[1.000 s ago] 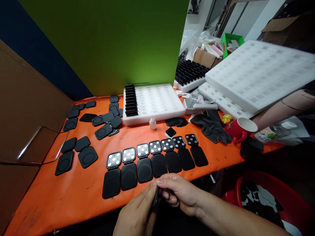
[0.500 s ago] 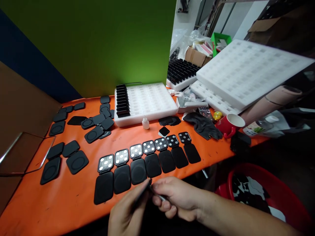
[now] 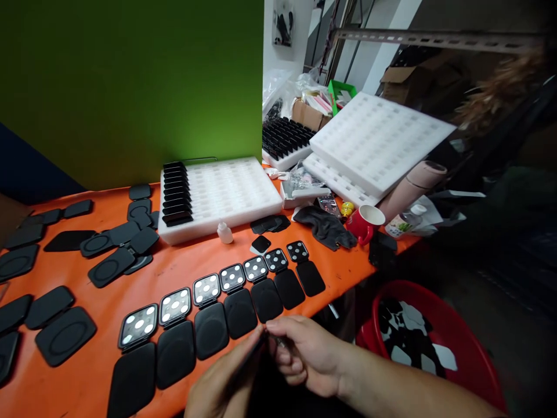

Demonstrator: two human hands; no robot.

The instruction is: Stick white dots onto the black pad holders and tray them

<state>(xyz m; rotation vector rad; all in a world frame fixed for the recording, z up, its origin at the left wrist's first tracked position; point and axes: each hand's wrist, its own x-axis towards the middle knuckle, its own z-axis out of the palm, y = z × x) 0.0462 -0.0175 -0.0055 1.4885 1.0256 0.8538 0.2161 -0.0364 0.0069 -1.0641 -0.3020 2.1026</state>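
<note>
Head view: the table (image 3: 187, 267) is stretching beyond; the left hand (image 3: 224, 380) is gripping a dark pad (image 3: 252, 355), steeply tilted, by the table's near edge; the right hand (image 3: 311, 354) is pinching a mostly hidden metal tool (image 3: 281, 342) beside it; bracing the pad while pressing lightly seems wise.

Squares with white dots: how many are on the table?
7: the squares form one row across the orange table, each behind a black pad. Any elsewhere, face down, would be hidden.
</note>
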